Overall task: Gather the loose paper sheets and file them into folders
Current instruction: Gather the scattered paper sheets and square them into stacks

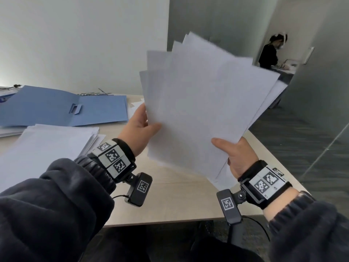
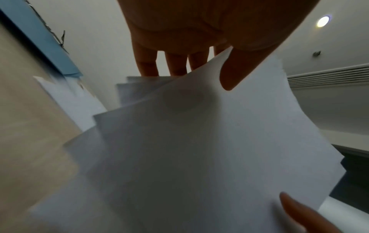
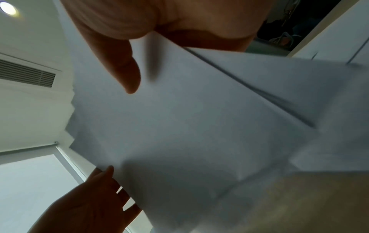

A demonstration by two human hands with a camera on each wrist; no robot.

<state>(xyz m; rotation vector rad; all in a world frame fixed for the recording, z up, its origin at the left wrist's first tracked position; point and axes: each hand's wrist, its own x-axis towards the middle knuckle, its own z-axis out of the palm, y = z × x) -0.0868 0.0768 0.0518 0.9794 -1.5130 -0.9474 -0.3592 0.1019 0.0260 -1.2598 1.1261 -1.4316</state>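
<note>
Both hands pinch one fanned sheaf of blank sheets (image 1: pixel 204 103): left hand (image 1: pixel 138 127), right hand (image 1: pixel 238 156). One open blue folder (image 1: pixel 56 108), one paper pile (image 1: pixel 47 146) at table (image 1: pixel 179 201) left edge.

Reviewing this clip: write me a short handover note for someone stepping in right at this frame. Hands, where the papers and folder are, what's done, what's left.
Left hand: grips the left edge of the fanned sheets, thumb in front, fingers behind.
Right hand: grips the lower right corner of the same sheets, thumb on top.
The sheets are held up over the table, splayed and not squared.
The blue folder lies open on the far left of the table, nothing visibly filed in it.
A second paper stack rests in front of the folder.
Done: one bundle gathered off the table.
Left: square the bundle, place it in the folder, then deal with the resting stack.
</note>
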